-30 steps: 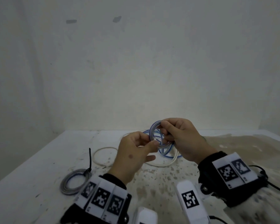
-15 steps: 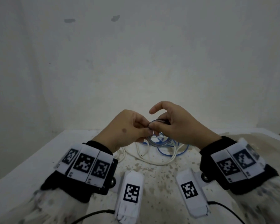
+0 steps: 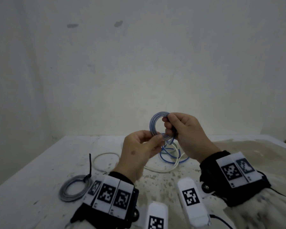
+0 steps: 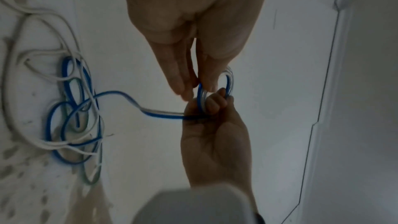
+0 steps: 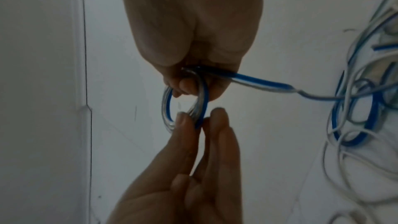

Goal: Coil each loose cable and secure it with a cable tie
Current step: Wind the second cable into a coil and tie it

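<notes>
Right hand [image 3: 186, 134] fingers [image 3: 168, 129] curl round blue coil [image 3: 155, 124] at its 3 o'clock; left hand [image 3: 139, 152] fingertips [image 3: 158, 138] pinch 6 o'clock. Coil upright above table [image 3: 40, 171]. Loose tail [image 4: 155, 111] runs down toward tangle [image 3: 172, 154], nearer right hand.

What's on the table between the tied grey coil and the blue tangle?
In the head view, a loose white cable loops across the table between the grey coil and the blue tangle, partly behind the left hand.
</notes>
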